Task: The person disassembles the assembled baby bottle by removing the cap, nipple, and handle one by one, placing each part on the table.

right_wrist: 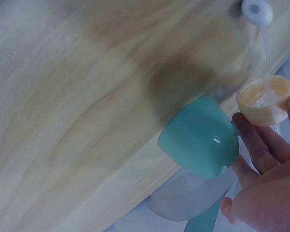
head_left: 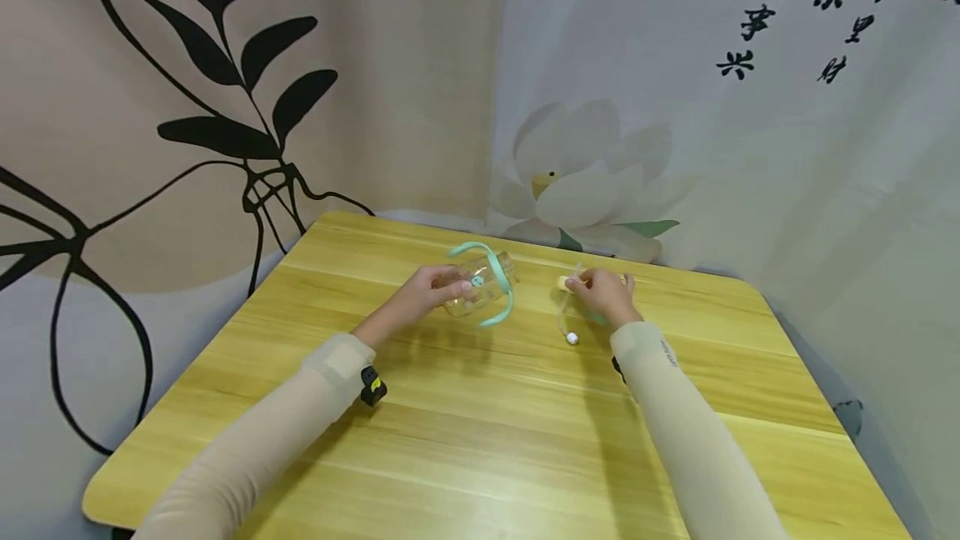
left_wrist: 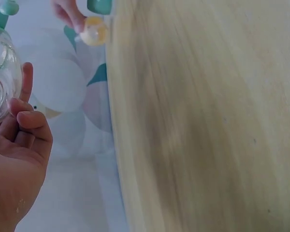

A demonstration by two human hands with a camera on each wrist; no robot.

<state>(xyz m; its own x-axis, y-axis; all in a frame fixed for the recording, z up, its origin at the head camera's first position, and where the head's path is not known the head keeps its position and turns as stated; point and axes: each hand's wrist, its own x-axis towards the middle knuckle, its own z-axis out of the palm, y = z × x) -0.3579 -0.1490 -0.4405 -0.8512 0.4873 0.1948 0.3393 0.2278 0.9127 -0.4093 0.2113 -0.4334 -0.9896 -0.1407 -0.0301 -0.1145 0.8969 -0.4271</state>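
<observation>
My left hand (head_left: 431, 290) grips a clear baby bottle (head_left: 457, 305) around its base. The bottle is tilted on its side above the table, its neck toward the right, with a mint-green two-handled holder (head_left: 498, 272) around it. In the left wrist view only part of the bottle (left_wrist: 9, 63) shows. My right hand (head_left: 609, 294) pinches a pale yellow screw lid (right_wrist: 262, 116) by its rim, its threaded inside showing in the right wrist view. A thin clear straw (right_wrist: 265, 53) runs from the lid to a white weighted end (right_wrist: 257, 13). Beside the lid hangs a green cap (right_wrist: 200, 137).
Both hands are over the far half of a wooden table (head_left: 465, 440) with rounded corners. Right behind its far edge hangs a printed curtain (head_left: 420, 107) with leaves, a lotus and black characters. A small black device (head_left: 372, 387) is on the left wrist.
</observation>
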